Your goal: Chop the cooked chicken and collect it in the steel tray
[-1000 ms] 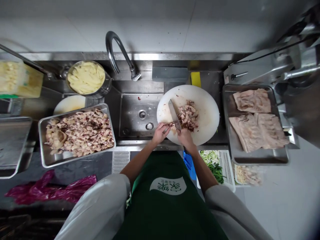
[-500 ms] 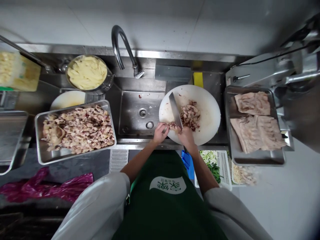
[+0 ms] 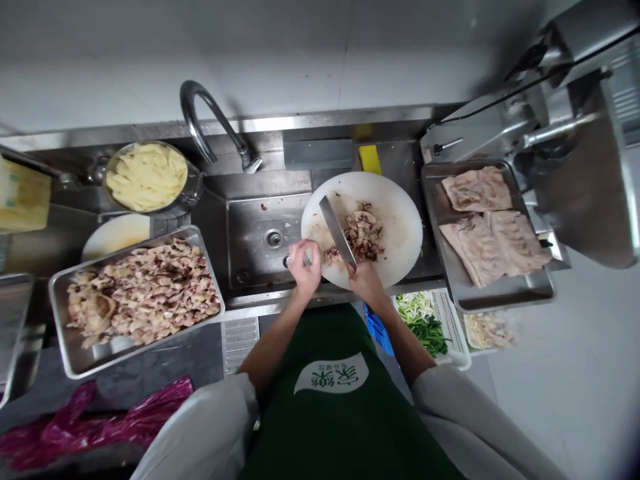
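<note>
My right hand (image 3: 367,283) grips the handle of a cleaver (image 3: 337,230), whose blade slants up and left over the round white cutting board (image 3: 405,227). Chopped cooked meat (image 3: 363,233) lies in a pile right of the blade, with smaller bits on its left side. My left hand (image 3: 305,267) is raised at the board's left edge, fingers curled towards the thumb. Whatever those fingers hold, if anything, is too blurred to make out. The board rests across the right part of the sink (image 3: 255,217).
A metal tray (image 3: 220,293) of chopped meat stands left, with a pot of peeled pale pieces (image 3: 147,177) behind it. Another tray (image 3: 530,293) with slabs of pork (image 3: 475,243) is on the right. The faucet (image 3: 215,120) arches over the sink. Cut greens (image 3: 425,327) sit below, right.
My left hand has lifted off the meat bits and moved slightly left of the blade, fingers curled. My right hand still holds the cleaver on the board. The whole view has shifted and tilted.
</note>
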Demonstrator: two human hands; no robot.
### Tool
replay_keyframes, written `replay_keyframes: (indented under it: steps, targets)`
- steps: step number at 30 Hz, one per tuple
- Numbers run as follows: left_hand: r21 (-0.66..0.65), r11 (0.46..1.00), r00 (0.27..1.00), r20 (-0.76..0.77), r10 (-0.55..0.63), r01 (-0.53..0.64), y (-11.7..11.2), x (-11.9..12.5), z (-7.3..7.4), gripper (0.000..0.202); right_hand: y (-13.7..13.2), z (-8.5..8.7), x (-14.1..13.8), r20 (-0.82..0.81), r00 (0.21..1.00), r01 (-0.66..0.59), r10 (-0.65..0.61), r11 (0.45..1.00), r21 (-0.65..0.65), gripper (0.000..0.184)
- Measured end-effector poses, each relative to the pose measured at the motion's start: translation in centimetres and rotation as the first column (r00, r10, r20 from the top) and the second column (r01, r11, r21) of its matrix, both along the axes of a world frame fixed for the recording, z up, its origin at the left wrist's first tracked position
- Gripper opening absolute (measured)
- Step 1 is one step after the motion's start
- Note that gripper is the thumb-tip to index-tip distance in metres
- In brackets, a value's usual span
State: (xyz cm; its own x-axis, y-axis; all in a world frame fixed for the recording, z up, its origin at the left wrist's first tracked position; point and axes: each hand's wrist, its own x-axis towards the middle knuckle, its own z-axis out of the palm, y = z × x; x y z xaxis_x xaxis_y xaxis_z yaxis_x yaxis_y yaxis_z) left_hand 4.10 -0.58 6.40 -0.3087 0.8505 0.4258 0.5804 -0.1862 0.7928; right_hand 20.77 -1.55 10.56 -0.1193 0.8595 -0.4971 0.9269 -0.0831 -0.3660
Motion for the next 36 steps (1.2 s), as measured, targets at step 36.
replay_keyframes:
  steps: [36]
  targets:
    - [-0.593, 0.622, 0.84, 0.196, -0.505, 0.512, 6.6, -2.0, -4.0, 0.017, -1.0, -3.1, 5.4, 0.106, 0.994, -0.026, 0.04, 0.991, -0.129, 0.04]
